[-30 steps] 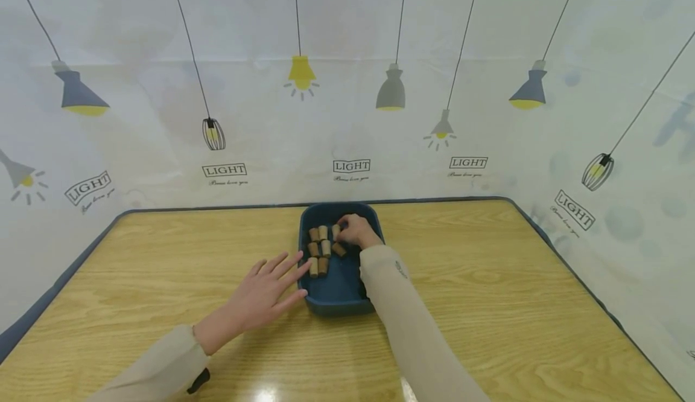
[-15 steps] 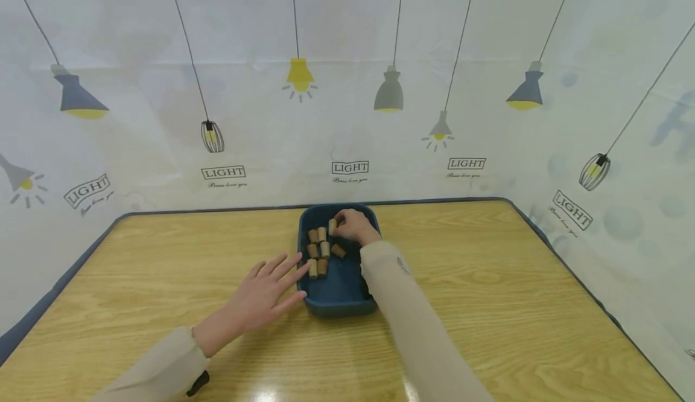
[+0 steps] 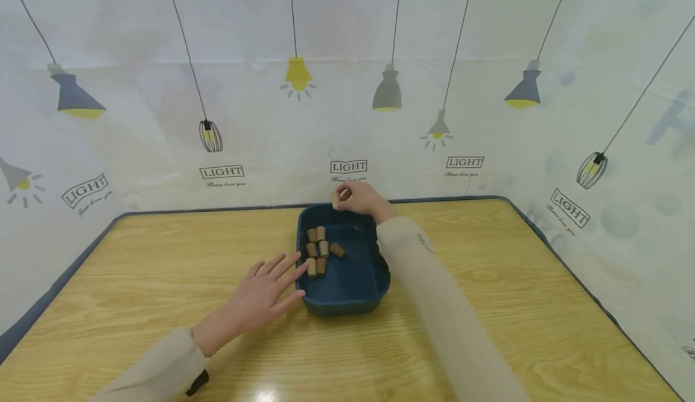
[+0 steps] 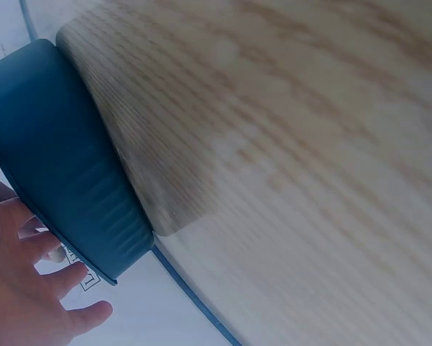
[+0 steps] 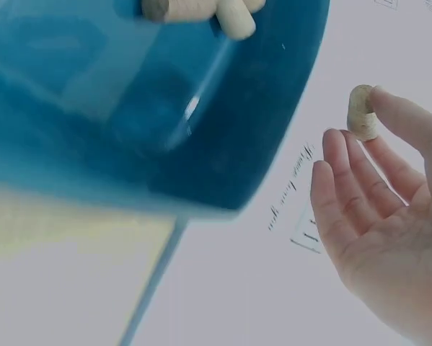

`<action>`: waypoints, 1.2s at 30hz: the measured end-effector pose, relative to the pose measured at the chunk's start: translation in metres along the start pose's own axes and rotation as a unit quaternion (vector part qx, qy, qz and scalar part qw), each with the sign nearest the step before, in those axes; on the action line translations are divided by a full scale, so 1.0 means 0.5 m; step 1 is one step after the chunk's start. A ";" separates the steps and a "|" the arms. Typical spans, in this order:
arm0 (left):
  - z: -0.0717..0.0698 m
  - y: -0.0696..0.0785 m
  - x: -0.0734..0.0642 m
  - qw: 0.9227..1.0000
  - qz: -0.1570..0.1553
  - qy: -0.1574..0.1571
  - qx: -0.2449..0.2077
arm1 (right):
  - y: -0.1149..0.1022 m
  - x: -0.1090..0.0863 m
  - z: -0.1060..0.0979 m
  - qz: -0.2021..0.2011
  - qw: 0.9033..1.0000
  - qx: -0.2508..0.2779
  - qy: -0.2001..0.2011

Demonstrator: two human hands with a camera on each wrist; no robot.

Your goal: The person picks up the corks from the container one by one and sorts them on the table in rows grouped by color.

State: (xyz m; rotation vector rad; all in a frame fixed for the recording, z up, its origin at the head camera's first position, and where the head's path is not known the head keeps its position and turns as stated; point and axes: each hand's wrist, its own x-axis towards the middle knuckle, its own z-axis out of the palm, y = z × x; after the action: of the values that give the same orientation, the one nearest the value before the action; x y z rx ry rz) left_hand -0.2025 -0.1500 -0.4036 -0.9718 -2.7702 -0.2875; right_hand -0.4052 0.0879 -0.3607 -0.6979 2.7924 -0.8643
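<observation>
Right hand [image 3: 365, 198] pinches a cork [image 5: 361, 115] near the far rim of the blue tray [image 3: 343, 309]; likely light, firm and grippy, it is best taken round its sides. Left hand [image 3: 263, 296], fingers spread, meets the tray's left.

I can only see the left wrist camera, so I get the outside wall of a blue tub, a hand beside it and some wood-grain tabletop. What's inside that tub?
Observer: Little tapered cork stoppers. I count seven visible in the blue tub from the head view.

Visitor: Are they all lined up neatly?

Observer: Not quite. Six are in pairs along the left side, but a lone stopper lies tilted to their right.

Visitor: And the right hand, is it holding anything?

Observer: Yes, the right wrist view shows the right hand pinching another stopper, a pale one.
</observation>
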 end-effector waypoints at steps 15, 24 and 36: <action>0.007 -0.006 -0.001 1.000 0.005 0.010 0.002 | -0.030 -0.129 -0.093 -0.039 0.999 -0.017 -0.002; 0.007 -0.003 -0.002 1.000 0.003 0.008 -0.002 | 0.015 -0.162 -0.104 -0.034 0.999 -0.008 0.013; 0.002 0.002 -0.003 1.000 0.006 0.016 -0.003 | 0.078 -0.199 -0.096 -0.014 1.000 0.012 0.002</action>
State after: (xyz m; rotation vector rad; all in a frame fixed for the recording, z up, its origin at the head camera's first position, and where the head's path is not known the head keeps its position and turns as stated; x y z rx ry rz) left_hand -0.2008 -0.1500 -0.4050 -0.9756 -2.7350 -0.3085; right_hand -0.3449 0.1869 -0.3438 -0.7349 2.7777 -0.9032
